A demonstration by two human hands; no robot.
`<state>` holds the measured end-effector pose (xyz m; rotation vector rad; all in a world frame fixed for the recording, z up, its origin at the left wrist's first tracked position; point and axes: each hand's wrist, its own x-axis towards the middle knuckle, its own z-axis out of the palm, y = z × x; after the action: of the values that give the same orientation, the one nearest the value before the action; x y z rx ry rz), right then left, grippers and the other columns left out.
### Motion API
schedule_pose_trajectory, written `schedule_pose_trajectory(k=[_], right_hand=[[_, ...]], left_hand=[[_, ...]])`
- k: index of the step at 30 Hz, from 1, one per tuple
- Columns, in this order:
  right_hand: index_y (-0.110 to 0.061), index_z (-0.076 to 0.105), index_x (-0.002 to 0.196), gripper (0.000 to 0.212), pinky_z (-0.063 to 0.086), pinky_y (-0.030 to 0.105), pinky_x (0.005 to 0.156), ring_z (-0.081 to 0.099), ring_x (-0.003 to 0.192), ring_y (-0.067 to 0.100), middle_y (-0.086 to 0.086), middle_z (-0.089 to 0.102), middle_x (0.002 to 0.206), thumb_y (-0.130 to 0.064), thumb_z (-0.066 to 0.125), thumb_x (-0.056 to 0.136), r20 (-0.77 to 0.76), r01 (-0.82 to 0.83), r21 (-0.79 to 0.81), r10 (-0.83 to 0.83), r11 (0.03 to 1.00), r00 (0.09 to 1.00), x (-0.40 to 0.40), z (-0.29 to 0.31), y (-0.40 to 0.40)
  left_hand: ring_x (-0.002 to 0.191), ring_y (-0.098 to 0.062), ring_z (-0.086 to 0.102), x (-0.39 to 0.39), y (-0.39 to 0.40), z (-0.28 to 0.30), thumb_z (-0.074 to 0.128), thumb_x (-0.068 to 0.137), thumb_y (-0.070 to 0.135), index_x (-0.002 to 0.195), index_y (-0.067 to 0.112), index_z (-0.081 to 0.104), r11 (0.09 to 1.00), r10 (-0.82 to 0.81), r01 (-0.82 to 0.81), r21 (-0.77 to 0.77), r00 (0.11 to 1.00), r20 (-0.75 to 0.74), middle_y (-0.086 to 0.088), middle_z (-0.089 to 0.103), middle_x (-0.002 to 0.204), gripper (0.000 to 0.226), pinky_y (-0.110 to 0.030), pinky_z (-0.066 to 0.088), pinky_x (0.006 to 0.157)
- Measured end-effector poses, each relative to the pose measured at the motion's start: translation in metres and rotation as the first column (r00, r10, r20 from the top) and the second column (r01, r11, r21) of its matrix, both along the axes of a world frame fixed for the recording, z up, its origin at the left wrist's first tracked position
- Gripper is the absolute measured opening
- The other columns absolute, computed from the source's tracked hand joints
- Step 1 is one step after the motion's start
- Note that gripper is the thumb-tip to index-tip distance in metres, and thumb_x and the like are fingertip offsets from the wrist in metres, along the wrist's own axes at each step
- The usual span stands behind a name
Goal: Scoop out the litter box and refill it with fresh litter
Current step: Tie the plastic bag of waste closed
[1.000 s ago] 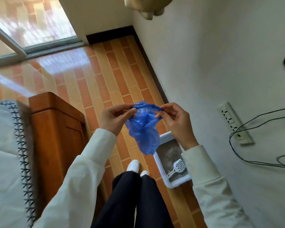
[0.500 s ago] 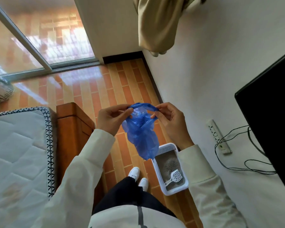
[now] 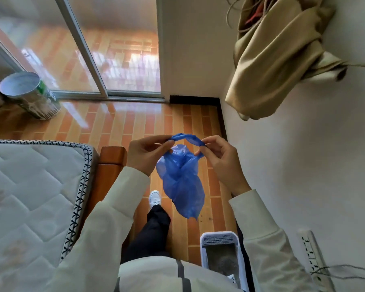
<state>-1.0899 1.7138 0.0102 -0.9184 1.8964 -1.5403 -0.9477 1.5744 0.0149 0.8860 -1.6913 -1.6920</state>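
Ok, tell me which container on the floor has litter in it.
The white litter box at the bottom, beside the wall, holding grey litter. The metal bucket by the glass door shows no litter.

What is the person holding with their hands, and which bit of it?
A blue bag. The left hand and right hand each pinch its top edge, and the rest hangs down between them.

Two hands: a left hand and a right hand. One blue plastic bag. One white litter box on the floor, partly hidden by a sleeve. One metal bucket. One mattress. One power strip. One white shoe in view. One beige cloth hanging on the wall.
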Motion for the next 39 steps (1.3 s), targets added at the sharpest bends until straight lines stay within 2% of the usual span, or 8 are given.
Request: schedule_pose_trajectory(k=[4, 8, 19, 23, 27, 31, 35, 39], right_hand=[[-0.016, 0.062, 0.101, 0.01, 0.056, 0.026, 0.084, 0.071, 0.087, 0.017, 0.0, 0.072, 0.091, -0.012, 0.06, 0.092, -0.003, -0.048, -0.015, 0.048, 0.999, 0.999, -0.03, 0.01, -0.088], [-0.005, 0.062, 0.103, 0.011, 0.056, 0.029, 0.083, 0.07, 0.086, 0.02, 0.008, 0.071, 0.091, -0.007, 0.06, 0.092, -0.006, -0.077, -0.065, 0.077, 0.995, 0.997, -0.056, 0.014, -0.179], [-0.001, 0.061, 0.099, 0.008, 0.054, 0.022, 0.078, 0.071, 0.078, 0.016, 0.011, 0.07, 0.084, 0.001, 0.06, 0.09, 0.025, -0.278, -0.038, 0.279, 0.96, 0.96, -0.116, 0.014, -0.435], [-0.004, 0.063, 0.096, 0.008, 0.057, 0.037, 0.082, 0.071, 0.077, 0.024, 0.013, 0.072, 0.08, -0.001, 0.061, 0.09, -0.029, -0.402, -0.035, 0.401, 0.915, 0.916, -0.141, 0.004, -0.536], [-0.005, 0.063, 0.094, 0.007, 0.057, 0.041, 0.081, 0.071, 0.076, 0.025, 0.012, 0.073, 0.077, -0.001, 0.061, 0.089, -0.047, -0.545, -0.017, 0.544, 0.838, 0.838, -0.159, 0.003, -0.632], [-0.004, 0.062, 0.094, 0.005, 0.055, 0.05, 0.081, 0.07, 0.077, 0.029, 0.012, 0.072, 0.077, -0.003, 0.06, 0.089, -0.056, -0.68, -0.023, 0.678, 0.733, 0.733, -0.164, 0.004, -0.727], [-0.001, 0.062, 0.093, 0.006, 0.055, 0.05, 0.079, 0.07, 0.075, 0.028, 0.011, 0.072, 0.076, -0.005, 0.061, 0.088, -0.085, -0.765, -0.043, 0.761, 0.642, 0.643, -0.154, 0.0, -0.818], [0.001, 0.061, 0.094, 0.005, 0.055, 0.044, 0.077, 0.069, 0.073, 0.024, 0.008, 0.072, 0.074, -0.002, 0.061, 0.089, -0.086, -0.813, -0.025, 0.809, 0.582, 0.581, -0.135, -0.008, -0.906]], left_hand=[[0.067, -0.015, 0.069, -0.024, -0.078, 0.013, 0.072, 0.077, 0.008, 0.086, 0.026, 0.074, 0.998, 0.06, -0.061, -0.019, 0.997, -0.046, 0.008, 0.074, 0.074, 0.02, -0.03, 0.056, 0.073], [0.061, -0.011, 0.066, -0.045, -0.156, 0.025, 0.071, 0.077, 0.003, 0.086, 0.021, 0.074, 0.993, 0.113, -0.116, -0.032, 0.99, -0.088, 0.007, 0.073, 0.071, 0.021, -0.021, 0.051, 0.065], [0.056, -0.006, 0.064, -0.087, -0.373, 0.019, 0.07, 0.078, -0.001, 0.086, 0.021, 0.072, 0.923, 0.381, -0.383, -0.044, 0.924, -0.042, 0.012, 0.07, 0.062, 0.024, -0.017, 0.051, 0.062], [0.057, -0.01, 0.064, -0.101, -0.454, 0.008, 0.072, 0.077, -0.001, 0.091, 0.012, 0.073, 0.863, 0.503, -0.504, -0.026, 0.863, -0.035, 0.005, 0.071, 0.067, 0.019, -0.02, 0.053, 0.064], [0.063, -0.015, 0.066, -0.112, -0.525, 0.007, 0.071, 0.078, 0.002, 0.097, 0.006, 0.073, 0.787, 0.617, -0.617, -0.01, 0.787, -0.036, -0.005, 0.072, 0.075, 0.019, -0.022, 0.054, 0.066], [0.062, -0.013, 0.066, -0.113, -0.592, 0.005, 0.071, 0.078, 0.003, 0.095, 0.007, 0.073, 0.696, 0.718, -0.718, 0.017, 0.694, -0.055, 0.006, 0.072, 0.069, 0.018, -0.021, 0.053, 0.065], [0.056, -0.004, 0.064, -0.104, -0.657, 0.004, 0.069, 0.079, 0.0, 0.098, 0.002, 0.071, 0.583, 0.812, -0.812, 0.036, 0.581, -0.052, 0.011, 0.07, 0.061, 0.019, -0.015, 0.05, 0.061], [0.059, -0.007, 0.063, -0.088, -0.727, -0.005, 0.071, 0.078, 0.002, 0.094, 0.007, 0.073, 0.494, 0.869, -0.869, 0.033, 0.493, -0.042, 0.009, 0.071, 0.064, 0.016, -0.019, 0.052, 0.066]])
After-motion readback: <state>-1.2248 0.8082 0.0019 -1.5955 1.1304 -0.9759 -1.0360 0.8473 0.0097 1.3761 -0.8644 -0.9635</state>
